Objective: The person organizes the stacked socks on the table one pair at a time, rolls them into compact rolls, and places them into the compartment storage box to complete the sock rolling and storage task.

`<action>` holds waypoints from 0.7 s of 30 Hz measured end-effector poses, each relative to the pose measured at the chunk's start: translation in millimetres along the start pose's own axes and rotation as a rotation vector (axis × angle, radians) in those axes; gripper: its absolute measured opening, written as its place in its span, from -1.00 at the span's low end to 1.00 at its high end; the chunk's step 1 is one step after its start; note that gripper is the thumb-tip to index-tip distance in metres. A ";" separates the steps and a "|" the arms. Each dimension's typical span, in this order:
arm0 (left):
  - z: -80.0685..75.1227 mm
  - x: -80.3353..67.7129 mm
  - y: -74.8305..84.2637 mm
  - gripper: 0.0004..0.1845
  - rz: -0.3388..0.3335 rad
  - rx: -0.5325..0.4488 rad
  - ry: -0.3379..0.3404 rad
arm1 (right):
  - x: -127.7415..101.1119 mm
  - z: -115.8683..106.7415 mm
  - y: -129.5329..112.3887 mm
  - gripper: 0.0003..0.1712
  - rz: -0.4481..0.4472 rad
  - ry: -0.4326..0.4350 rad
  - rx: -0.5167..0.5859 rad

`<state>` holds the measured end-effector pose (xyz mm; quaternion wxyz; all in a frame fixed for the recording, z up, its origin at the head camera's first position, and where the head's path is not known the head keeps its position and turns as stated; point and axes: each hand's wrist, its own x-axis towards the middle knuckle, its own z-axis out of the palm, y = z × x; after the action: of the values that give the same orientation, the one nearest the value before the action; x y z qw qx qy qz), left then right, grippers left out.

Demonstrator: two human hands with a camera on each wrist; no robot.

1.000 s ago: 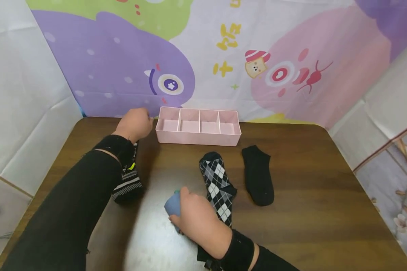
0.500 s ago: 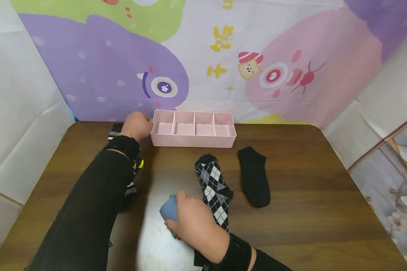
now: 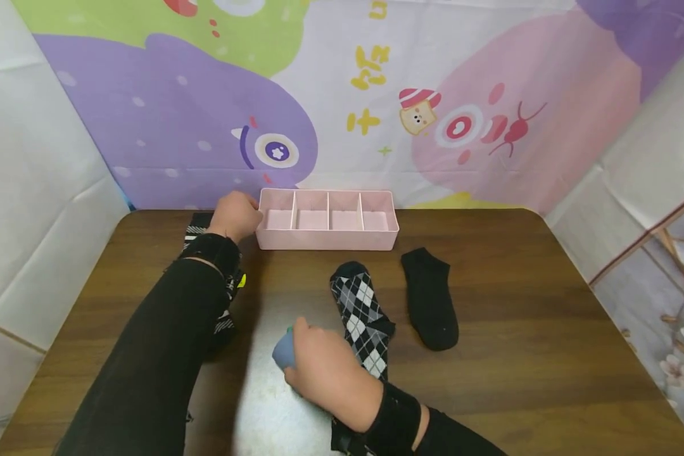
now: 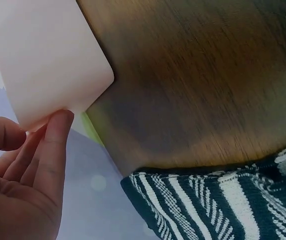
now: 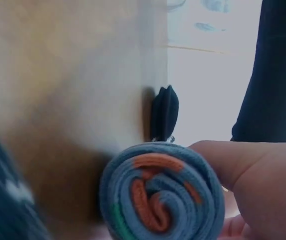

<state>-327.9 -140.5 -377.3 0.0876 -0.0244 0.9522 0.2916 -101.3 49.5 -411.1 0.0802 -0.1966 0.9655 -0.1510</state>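
Observation:
In the head view my left hand (image 3: 236, 217) is at the left end of a pink box with dividers (image 3: 327, 240). The left wrist view shows its thumb and fingers pinching the rim at the end of the box. My right hand (image 3: 333, 370) grips a rolled blue sock (image 3: 284, 351) over the table. From the right wrist view, the roll's spiral end (image 5: 157, 195) has orange and green patches. A black and white striped sock (image 4: 222, 205) lies under my left forearm, partly hidden in the head view. An argyle sock (image 3: 360, 310) is partly covered by my right hand and wrist.
A plain black sock (image 3: 430, 297) lies right of the argyle one on the wooden table (image 3: 524, 329). The box stands at the table's back edge, against a cartoon-printed cloth (image 3: 342, 95). White panels (image 3: 40, 158) flank both sides.
My left hand has shifted slightly right, closer against the end of the box, so more of the striped sock's far end shows. The right hand keeps its grip on the rolled sock.

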 end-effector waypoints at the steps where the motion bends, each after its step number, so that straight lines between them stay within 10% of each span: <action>1: -0.4 0.0 0.5 -0.69 -0.004 -0.003 -0.002 | 4.0 -2.6 1.0 -0.36 -0.003 -0.018 0.009; 8: -0.8 0.4 -2.0 -0.66 0.006 -0.024 -0.006 | 40.9 -41.3 13.7 -0.38 0.048 -0.124 0.253; 21: -1.0 1.7 -13.6 -0.68 0.069 -0.016 0.000 | 161.8 -118.1 29.4 -0.20 0.252 0.158 0.501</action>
<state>-328.4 -152.3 -384.3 0.0774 0.0080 0.9502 0.3019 -284.3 40.7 -324.8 0.0690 -0.0368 0.9181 -0.3885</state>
